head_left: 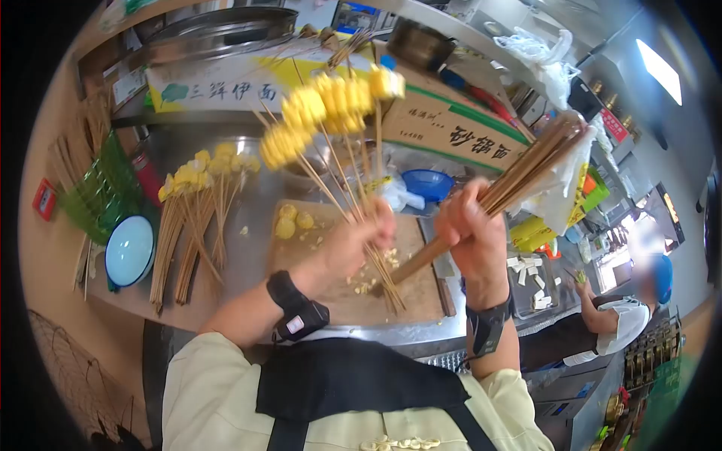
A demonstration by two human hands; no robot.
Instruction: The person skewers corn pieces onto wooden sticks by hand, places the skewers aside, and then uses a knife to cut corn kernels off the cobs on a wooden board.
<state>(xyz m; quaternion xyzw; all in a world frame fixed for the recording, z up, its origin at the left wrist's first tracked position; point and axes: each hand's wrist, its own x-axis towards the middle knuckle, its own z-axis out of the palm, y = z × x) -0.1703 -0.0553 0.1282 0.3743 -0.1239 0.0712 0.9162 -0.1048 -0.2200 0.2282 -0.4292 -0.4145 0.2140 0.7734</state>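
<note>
My left hand is closed around several thin skewers. Chunks of yellow corn are threaded on their upper ends, while the bare ends point down over the cutting board. Closed too, my right hand grips a thick bundle of brown wooden sticks. The bundle slants from upper right down to the board. On the board lie a few yellow corn pieces and scattered crumbs. More corn skewers rest in a row on the metal counter to the left.
At the left stand a light-blue bowl and a green bag of sticks. Cardboard boxes and a blue bowl are behind the board. A tray of white pieces is at right, near another person.
</note>
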